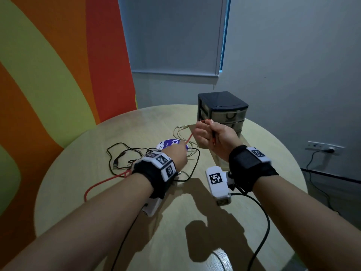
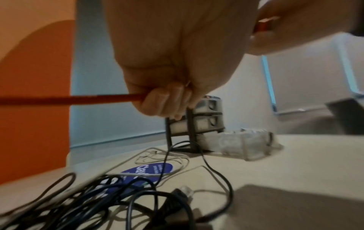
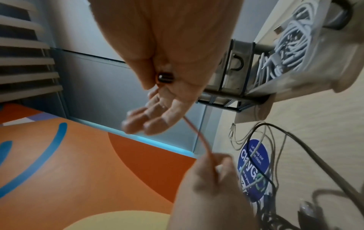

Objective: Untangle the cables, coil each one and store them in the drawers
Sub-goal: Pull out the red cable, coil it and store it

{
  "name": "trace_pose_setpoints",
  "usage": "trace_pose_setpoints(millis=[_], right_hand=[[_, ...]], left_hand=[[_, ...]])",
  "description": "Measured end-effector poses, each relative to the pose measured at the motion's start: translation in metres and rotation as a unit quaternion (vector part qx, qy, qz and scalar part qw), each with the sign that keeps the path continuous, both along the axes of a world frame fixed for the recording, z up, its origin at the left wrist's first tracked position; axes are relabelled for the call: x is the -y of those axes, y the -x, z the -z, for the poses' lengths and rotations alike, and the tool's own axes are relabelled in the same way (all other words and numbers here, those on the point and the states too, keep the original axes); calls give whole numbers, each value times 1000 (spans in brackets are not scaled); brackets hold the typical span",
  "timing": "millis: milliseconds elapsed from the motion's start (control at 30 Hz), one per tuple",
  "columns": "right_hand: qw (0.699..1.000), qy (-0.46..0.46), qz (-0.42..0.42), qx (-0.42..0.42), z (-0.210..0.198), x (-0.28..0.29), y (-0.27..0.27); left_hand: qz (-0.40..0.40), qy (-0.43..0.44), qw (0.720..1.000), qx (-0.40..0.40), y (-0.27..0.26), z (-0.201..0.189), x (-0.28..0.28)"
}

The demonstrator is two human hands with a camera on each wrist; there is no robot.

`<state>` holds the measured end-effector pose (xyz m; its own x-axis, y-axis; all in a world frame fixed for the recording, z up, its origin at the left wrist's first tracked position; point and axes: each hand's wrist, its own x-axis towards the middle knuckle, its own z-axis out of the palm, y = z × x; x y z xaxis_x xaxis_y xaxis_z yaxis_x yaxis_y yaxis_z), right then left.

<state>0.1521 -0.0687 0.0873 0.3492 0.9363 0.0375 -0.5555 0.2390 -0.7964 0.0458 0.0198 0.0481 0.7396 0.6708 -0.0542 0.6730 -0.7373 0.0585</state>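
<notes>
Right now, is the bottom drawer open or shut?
Open: the bottom drawer is pulled out of the drawer unit, with coiled white cables inside.

A thin red braided cable (image 1: 189,138) runs between both hands, and more of it lies near the left edge of the pale beige wooden round bench (image 1: 254,222). A tangle of thin black cables (image 1: 117,153) and pale grey-white cables (image 1: 181,132) lies mid-bench over a round dark-blue sticker with white lettering (image 1: 172,143). At the far edge stands a small plastic drawer unit with dark navy top and frame and smoky translucent grey drawers (image 1: 224,112); white coiled cable (image 3: 295,38) shows in one. Black wristbands (image 1: 252,169) carry white tags printed with black square patterns. The wall behind has orange, red and yellow-green bands
</notes>
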Motion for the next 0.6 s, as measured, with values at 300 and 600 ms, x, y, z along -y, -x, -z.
trace_pose_setpoints(millis=[300,600], right_hand=[[949,122,46,287,27,-8,7],[929,167,-42,328,26,16,0]], left_hand=[[190,-27,981,33,-5,-32,25],[156,112,954,229,3,-56,1]])
